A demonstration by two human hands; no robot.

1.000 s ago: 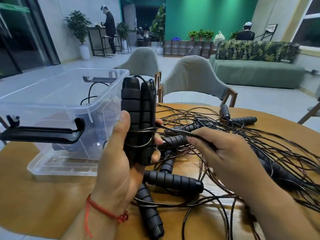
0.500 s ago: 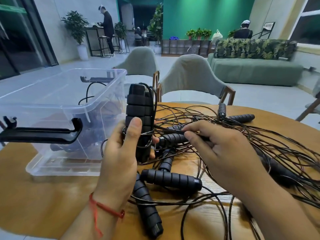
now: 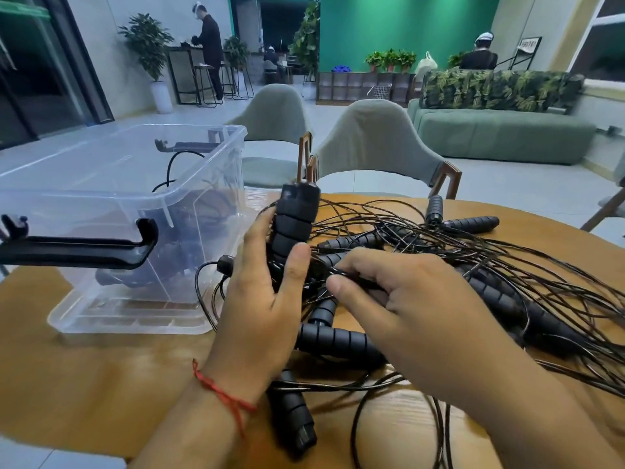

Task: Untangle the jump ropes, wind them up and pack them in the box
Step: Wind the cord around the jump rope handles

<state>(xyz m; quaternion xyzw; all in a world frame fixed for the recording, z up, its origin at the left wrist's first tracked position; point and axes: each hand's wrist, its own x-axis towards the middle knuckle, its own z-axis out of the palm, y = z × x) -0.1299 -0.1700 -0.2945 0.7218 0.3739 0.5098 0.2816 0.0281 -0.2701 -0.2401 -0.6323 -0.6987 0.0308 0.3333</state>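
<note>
- A person's left hand [image 3: 267, 299] grips a pair of black foam jump-rope handles [image 3: 297, 225], held upright and side by side just beside the clear plastic box [image 3: 101, 194]; the thumb lies across the front of the handles and the fingers curl round behind them.
- The right hand [image 3: 416, 299] pinches a thin dark cord [image 3: 333, 270] between thumb and forefinger, close against the held handles; its other fingers are curled underneath.
- The tangle of jump ropes [image 3: 473, 258] spreads over the round wooden table [image 3: 84, 384] to the right of the hands, cords looped over several loose handles.
- Two more handles lie nearer: one handle [image 3: 338, 343] flat below the right hand, another [image 3: 297, 418] under the left wrist.
- The box stands open at the table's left, a black latch [image 3: 77, 248] swung out from its near end; a dark bundle [image 3: 189, 231] shows through its wall.
- A red string bracelet [image 3: 220, 390] circles the left wrist.
</note>
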